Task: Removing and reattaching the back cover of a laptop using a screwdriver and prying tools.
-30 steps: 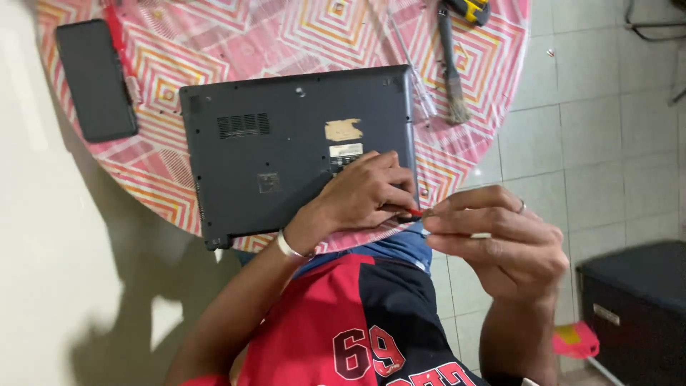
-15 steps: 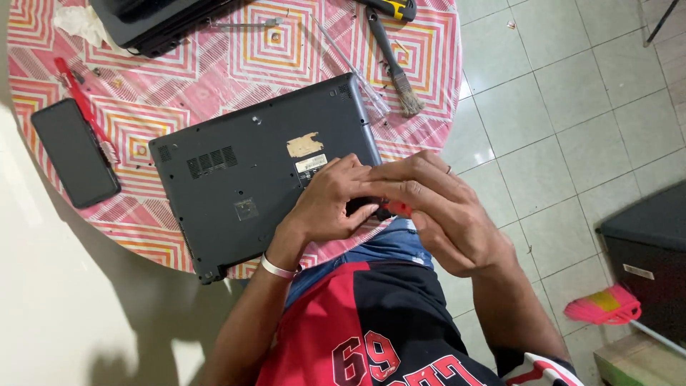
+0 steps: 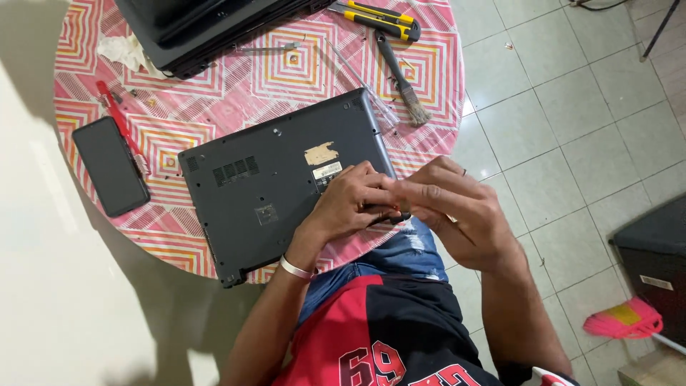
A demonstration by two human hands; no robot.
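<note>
Dark grey laptop lies bottom-up on a round table with a pink patterned cloth, at the near edge, tilted so its right end sits farther away. Vent slots and two small labels show on the underside.

Left hand rests on the near right corner of the laptop, fingers curled inward. A silver bracelet sits on that wrist. Right hand is just beside it, off the table edge, fingers bent toward the left hand's fingertips; a ring shows on one finger. The two hands meet at the laptop's corner. A small red bit shows between them, too covered to identify. Both hands are curled as if pinching something; cannot tell what either one grasps, or how firmly.

Left of the laptop: a black phone, face dark, flat on the cloth. Just beside it, a red-handled screwdriver, with a few small screws near its far end. Far side of the table: a second dark laptop, partly out of frame, with crumpled white tissue at its left. Far right: a yellow and black utility knife and a paintbrush lying apart from the hands.

Floor is pale tile. A pink broom head lies near right.
</note>
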